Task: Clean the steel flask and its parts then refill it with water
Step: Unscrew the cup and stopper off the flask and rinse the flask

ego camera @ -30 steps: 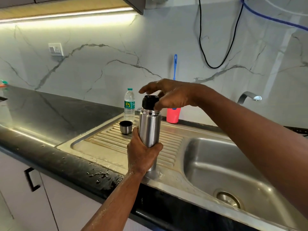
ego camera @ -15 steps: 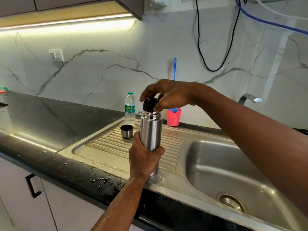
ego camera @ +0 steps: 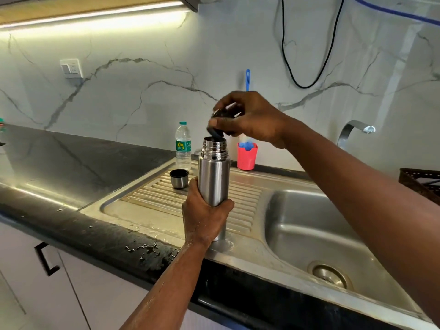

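**Clerk:** Where is the flask?

**Inspector:** The cylindrical stainless-steel flask stands upright on the steel sink unit, with its base on the flat strip along the front edge of the black stone table. It sits between the ribbed drainboard and the basin. Its threaded mouth is open.

**Clerk:** And the left grip?

**Inspector:** The left grip is wrapped round the lower half of the flask body, fingers curled about it.

**Clerk:** The right?

**Inspector:** The right grip is over the flask mouth, with its fingers pinched on the black round stopper. The stopper is tilted and sits just above the rim. I cannot tell whether it touches the rim.

**Clerk:** Any other parts of the flask?

**Inspector:** One. A small steel cup lid with a black lining stands mouth-up on the drainboard, just left of the flask and apart from it.

**Clerk:** What else is there?

**Inspector:** A clear plastic water bottle with a green label stands at the back edge of the table, behind the cup lid. To its right, also at the back edge, a pink plastic cup holds a blue-handled brush. A curved steel tap rises behind the basin. Part of a brown openwork basket shows at the right edge. There are water droplets on the table's front edge, beside the left forearm.
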